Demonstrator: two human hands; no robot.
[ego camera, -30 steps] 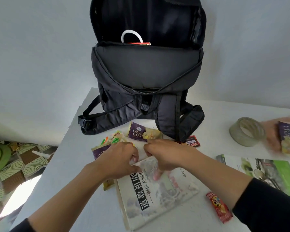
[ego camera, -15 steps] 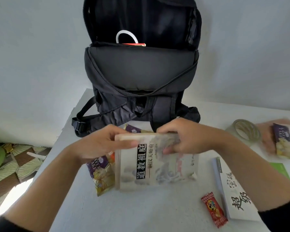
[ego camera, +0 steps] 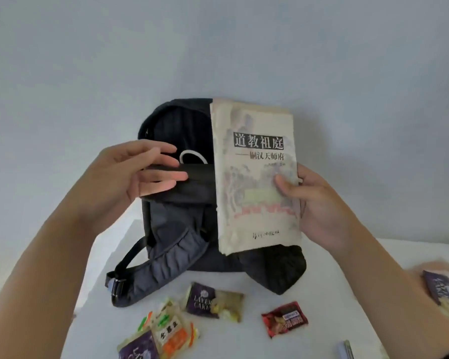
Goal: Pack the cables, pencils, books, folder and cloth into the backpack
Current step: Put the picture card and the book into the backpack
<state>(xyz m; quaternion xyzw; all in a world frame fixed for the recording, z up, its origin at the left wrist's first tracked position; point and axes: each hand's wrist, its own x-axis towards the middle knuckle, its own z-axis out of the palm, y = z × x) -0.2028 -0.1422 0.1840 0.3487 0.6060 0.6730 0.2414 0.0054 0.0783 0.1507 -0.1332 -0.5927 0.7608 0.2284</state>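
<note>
Head view: right hand gripped book upright before backpack at table's far edge; left hand empty, fingers straight, by backpack's open mouth.

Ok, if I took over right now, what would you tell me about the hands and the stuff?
Left hand: open, straight fingers at the open rim of the backpack.
Right hand: grips the book upright in front of the backpack, thumb on its cover.
Done: a white cable loop shows inside the backpack.
Left: the book goes in; no pencils, folder or cloth clearly in view.
Snack packets lie on the table.
</note>
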